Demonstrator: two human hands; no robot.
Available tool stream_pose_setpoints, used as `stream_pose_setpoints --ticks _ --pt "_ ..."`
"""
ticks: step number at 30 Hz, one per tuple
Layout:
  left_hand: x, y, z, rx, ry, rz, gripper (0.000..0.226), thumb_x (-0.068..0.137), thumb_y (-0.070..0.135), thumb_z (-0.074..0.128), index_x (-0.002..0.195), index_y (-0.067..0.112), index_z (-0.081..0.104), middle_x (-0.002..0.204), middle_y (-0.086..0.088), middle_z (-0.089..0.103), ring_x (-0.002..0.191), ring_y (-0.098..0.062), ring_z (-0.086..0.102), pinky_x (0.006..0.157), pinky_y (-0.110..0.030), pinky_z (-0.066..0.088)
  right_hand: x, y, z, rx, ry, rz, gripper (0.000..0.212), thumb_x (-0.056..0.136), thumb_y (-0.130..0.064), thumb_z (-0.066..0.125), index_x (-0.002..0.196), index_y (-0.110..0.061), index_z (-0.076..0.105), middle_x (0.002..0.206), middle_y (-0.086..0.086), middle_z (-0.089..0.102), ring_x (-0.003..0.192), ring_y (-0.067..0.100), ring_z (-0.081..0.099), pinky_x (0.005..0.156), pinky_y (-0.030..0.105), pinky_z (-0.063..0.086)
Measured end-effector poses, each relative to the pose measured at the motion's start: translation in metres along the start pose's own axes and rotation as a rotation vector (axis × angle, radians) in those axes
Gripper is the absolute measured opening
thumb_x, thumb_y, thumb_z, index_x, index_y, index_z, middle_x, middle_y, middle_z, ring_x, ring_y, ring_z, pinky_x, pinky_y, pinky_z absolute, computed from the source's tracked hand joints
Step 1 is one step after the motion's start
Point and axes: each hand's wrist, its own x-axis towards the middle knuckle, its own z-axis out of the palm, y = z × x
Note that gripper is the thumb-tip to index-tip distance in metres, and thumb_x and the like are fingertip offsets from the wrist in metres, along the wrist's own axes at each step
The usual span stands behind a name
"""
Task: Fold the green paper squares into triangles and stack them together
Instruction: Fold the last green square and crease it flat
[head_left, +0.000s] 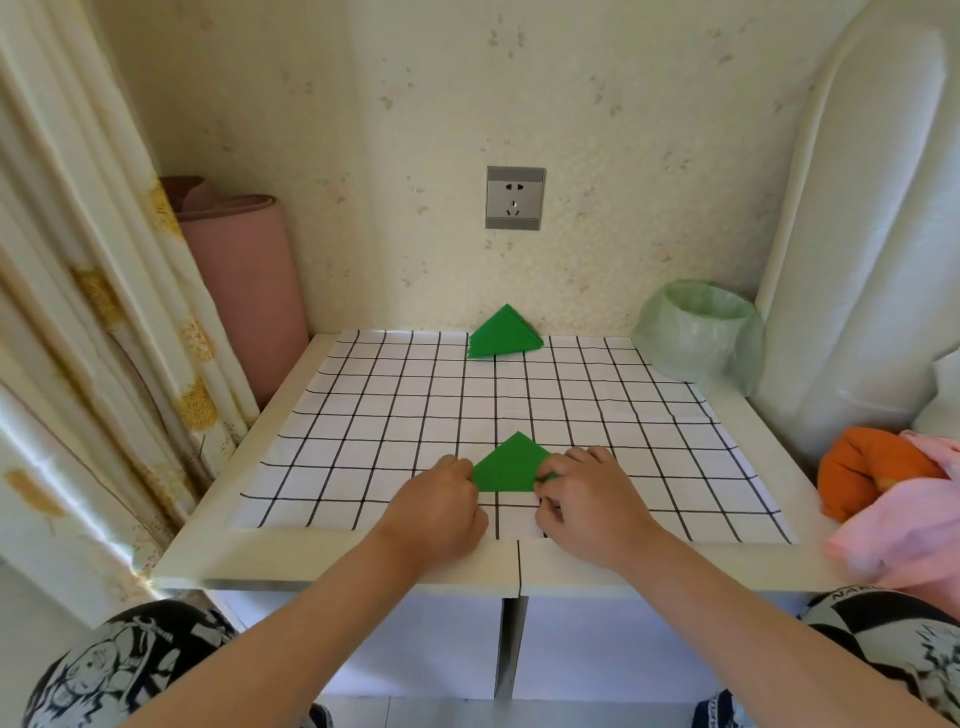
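A green paper folded into a triangle (508, 464) lies near the front of the checked cloth (395, 415). My left hand (441, 506) has curled fingers at the triangle's left corner. My right hand (589, 499) pinches the right corner between thumb and fingers. A stack of folded green triangles (503, 333) rests at the far edge of the cloth, against the wall below a socket.
A bin lined with a pale green bag (698, 332) stands at the back right. Orange and pink cloths (893, 488) lie at the table's right edge. A rolled pink mat (244, 280) and a curtain (78, 312) stand on the left.
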Motion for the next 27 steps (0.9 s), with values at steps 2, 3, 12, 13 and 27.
stream_pose_setpoints --ticks 2,3,12,13,27 --pt "-0.003 -0.004 0.0 0.01 -0.012 -0.032 0.033 0.092 0.028 0.039 0.09 0.011 0.067 0.098 0.0 0.053 0.096 -0.017 0.049 0.069 -0.029 0.042 0.0 0.0 0.001 0.008 0.003 0.009 0.039 0.079 -0.035 0.041 0.075 -0.027 0.078 0.089 -0.015 0.067 0.077 0.016 0.057 0.078 0.037 0.046" --pt "-0.005 -0.006 0.0 0.007 -0.022 -0.058 0.033 0.093 0.028 0.039 0.09 0.011 0.066 0.097 0.0 0.052 0.095 -0.017 0.05 0.068 -0.028 0.04 0.0 0.0 0.002 0.014 0.006 0.012 0.039 0.079 -0.035 0.041 0.075 -0.027 0.078 0.09 -0.015 0.067 0.077 0.016 0.057 0.078 0.036 0.045" --pt "-0.01 -0.004 -0.011 0.019 -0.051 -0.235 0.028 0.096 0.024 0.039 0.102 0.012 0.063 0.107 -0.002 0.052 0.095 -0.019 0.052 0.071 -0.027 0.045 -0.001 0.002 0.006 0.071 0.048 0.024 0.035 0.078 -0.034 0.043 0.07 -0.027 0.076 0.09 -0.015 0.066 0.076 0.015 0.056 0.077 0.034 0.044" --pt "-0.01 -0.002 -0.012 0.043 -0.06 -0.243 0.029 0.097 0.024 0.038 0.104 0.011 0.062 0.107 -0.003 0.051 0.094 -0.019 0.051 0.073 -0.027 0.046 -0.001 0.002 0.006 0.078 0.051 0.025 0.035 0.078 -0.034 0.043 0.07 -0.027 0.076 0.09 -0.015 0.066 0.077 0.015 0.057 0.077 0.034 0.044" --pt "0.021 0.028 0.012 -0.117 -0.013 0.16 0.032 0.097 0.034 0.041 0.1 0.014 0.066 0.111 0.003 0.058 0.102 -0.017 0.054 0.067 -0.027 0.039 -0.002 0.003 0.01 0.073 0.031 -0.017 0.035 0.082 -0.031 0.041 0.075 -0.021 0.074 0.091 -0.007 0.065 0.085 0.019 0.056 0.082 0.036 0.045"
